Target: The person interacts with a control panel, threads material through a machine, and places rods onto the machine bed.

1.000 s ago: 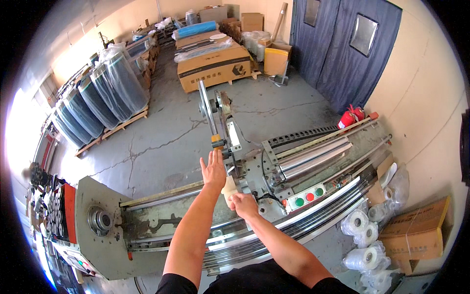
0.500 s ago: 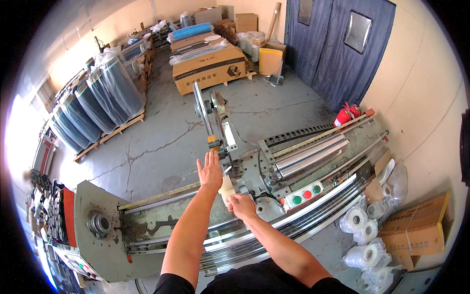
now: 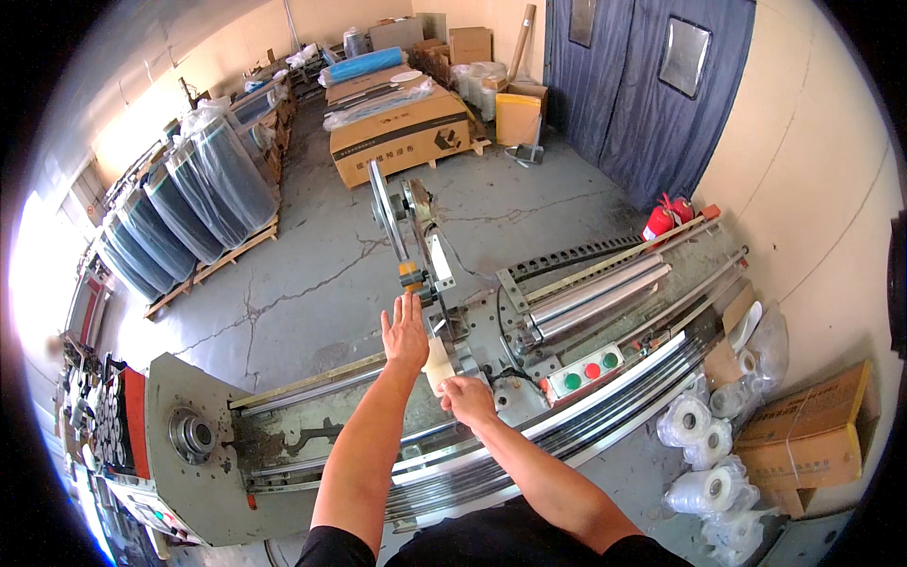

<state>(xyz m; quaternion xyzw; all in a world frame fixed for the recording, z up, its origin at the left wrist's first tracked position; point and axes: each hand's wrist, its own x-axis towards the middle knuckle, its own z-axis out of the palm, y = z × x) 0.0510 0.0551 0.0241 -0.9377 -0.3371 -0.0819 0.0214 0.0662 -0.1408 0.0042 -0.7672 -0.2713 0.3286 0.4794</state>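
One machine (image 3: 293,411) is spanning the grey floor (image 3: 316,227), three push buttons (image 3: 592,370) sitting at three o'clock from the right hand (image 3: 469,399). That hand is gripping the near end of one cream piece (image 3: 438,363), its long axis pointing toward eleven o'clock; the left hand (image 3: 406,338) is being held flat beside it, contact unclear.

Left of the left hand (image 3: 406,333), the machine bed (image 3: 298,435) offers open room between its rear rail (image 3: 312,383) and front rods, up to the grey headstock (image 3: 194,444) at its left end. Past the rear edge, the slanting steel bar (image 3: 388,215) and its yellow collar (image 3: 407,268) obstruct. The cream-coloured piece (image 3: 439,362) fills the hands' gap; right of the right hand (image 3: 467,399), the push-button box (image 3: 587,375) obstructs near the front edge.
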